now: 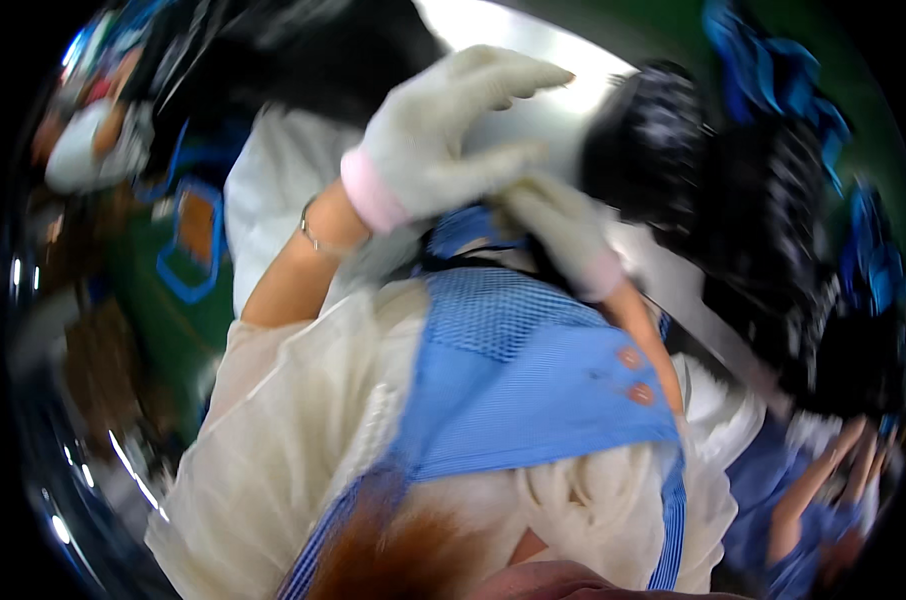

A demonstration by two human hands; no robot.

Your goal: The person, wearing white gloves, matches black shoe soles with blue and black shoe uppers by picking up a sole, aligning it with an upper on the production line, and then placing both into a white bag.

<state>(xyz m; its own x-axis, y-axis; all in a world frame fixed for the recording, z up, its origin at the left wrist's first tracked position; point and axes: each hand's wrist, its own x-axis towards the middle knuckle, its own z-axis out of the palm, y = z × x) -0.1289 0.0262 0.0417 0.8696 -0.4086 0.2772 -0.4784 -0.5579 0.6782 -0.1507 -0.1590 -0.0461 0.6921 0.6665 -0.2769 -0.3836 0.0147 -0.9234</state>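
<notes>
My left hand [438, 130], in a pale knit glove with a pink cuff, is raised over the pale work surface [513, 35]. Its fingers are stretched out and the thumb stands apart, with nothing visible in the grasp. Lower and to the right is my right hand [563, 225], gloved the same way and smeared by motion. Its fingertips lie partly behind my left thumb, so I cannot make out whether they grip anything. Beside both hands, close to my blue apron [533, 390], sits a blue and black piece [473, 232], seen only in part.
Black bundles [643, 145] lie on the surface to the right, with blue strap-like pieces [773, 75] beyond. White cloth [283, 180] hangs at left, near a blue frame [193, 240] above a green floor. Other people are at the lower right [803, 490] and far left [93, 145].
</notes>
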